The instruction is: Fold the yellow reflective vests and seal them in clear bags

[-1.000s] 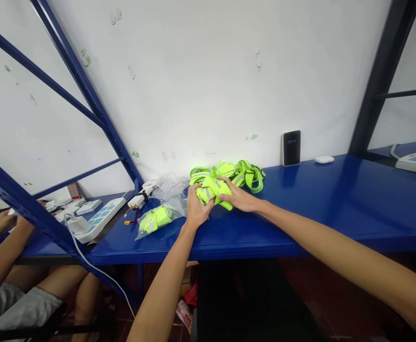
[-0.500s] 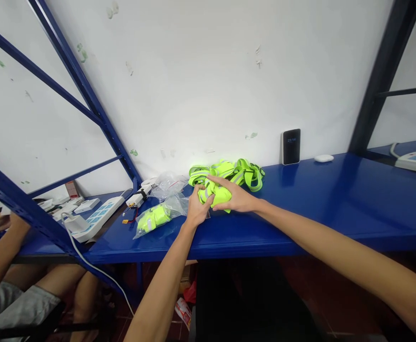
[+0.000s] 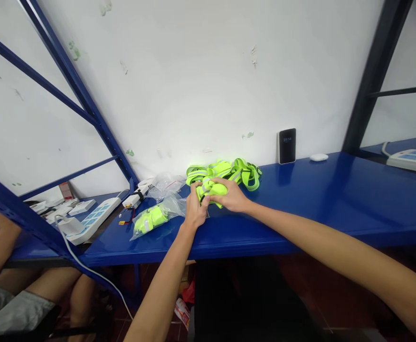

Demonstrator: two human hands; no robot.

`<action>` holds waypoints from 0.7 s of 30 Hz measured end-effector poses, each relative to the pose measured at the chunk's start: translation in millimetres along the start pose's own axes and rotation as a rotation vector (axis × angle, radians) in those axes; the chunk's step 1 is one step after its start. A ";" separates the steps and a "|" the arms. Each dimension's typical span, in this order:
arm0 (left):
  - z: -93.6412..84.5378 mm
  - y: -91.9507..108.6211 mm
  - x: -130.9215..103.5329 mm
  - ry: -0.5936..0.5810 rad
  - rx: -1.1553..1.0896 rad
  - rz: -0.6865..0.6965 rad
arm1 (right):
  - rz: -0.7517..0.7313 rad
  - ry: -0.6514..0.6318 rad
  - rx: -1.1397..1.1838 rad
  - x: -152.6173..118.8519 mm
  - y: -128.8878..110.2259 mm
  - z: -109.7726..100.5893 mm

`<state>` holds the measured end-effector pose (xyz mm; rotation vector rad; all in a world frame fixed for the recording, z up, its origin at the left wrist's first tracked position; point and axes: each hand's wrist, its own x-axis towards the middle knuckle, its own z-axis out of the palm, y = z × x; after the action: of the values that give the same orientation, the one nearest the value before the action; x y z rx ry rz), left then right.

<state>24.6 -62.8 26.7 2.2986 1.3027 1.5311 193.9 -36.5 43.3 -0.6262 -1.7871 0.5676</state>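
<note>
Between my two hands is a bundled neon-yellow reflective strap (image 3: 218,189) with grey stripes, held just above the table's front part. My left hand (image 3: 196,207) grips its left side, thumb in front. From the right, my right hand (image 3: 233,195) has its fingers over the top and its thumb below. Right behind lies a loose heap of the same reflective straps (image 3: 245,172), with a dark buckle at its right end. Left of my left hand rests a clear plastic bag (image 3: 151,219) with a folded neon-yellow strap inside.
Empty clear bags (image 3: 165,184) and a white device with wires (image 3: 135,197) lie at the left. A black-screened clock device (image 3: 287,146) leans on the wall beside a white oval case (image 3: 318,157). Past the blue post, a co-worker's hand (image 3: 4,223) shows near a power strip (image 3: 97,221).
The strap bundle has been turned and pressed more compactly, with my right fingers now curled over it. My camera view has shifted slightly to the right.
</note>
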 end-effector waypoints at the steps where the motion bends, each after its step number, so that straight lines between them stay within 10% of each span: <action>1: -2.7 0.1 -0.2 -0.012 0.051 0.029 | 0.051 0.040 0.010 3.2 1.1 -1.8; 9: -3.0 -6.0 -0.8 -0.112 0.612 -0.028 | 0.431 0.403 0.136 20.1 24.8 -30.6; 15: 1.3 -11.3 -0.5 -0.299 0.719 -0.158 | 0.653 0.357 0.441 18.4 21.6 -30.3; 21: 0.2 -9.4 0.9 -0.249 0.763 -0.158 | 0.759 0.257 0.442 13.4 20.0 -18.9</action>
<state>19.2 -56.2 22.6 2.5539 2.1893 0.7198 211.3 -11.4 45.0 -1.0074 -1.0890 1.2870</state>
